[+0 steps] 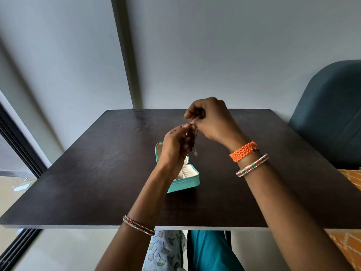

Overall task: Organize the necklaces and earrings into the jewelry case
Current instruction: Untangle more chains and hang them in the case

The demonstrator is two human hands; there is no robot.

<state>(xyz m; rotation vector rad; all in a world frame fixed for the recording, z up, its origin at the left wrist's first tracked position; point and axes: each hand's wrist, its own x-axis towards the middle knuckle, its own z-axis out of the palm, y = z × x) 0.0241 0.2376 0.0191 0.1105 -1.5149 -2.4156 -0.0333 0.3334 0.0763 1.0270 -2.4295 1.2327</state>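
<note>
A small teal jewelry case (192,182) stands open on the dark table (97,163), its white lining showing; my left wrist hides much of it. Above the case both hands are raised and meet. My left hand (173,145) pinches a thin necklace (193,132) whose chain and small pendant dangle below the fingers. My right hand (209,120) pinches the top loop of the same necklace from the right. The chain hangs over the case's lid without touching it.
A dark blue chair back (330,114) stands at the table's right. A grey wall lies behind the table, a dark window frame (17,145) at the left. An orange patterned cloth (349,192) shows at the lower right.
</note>
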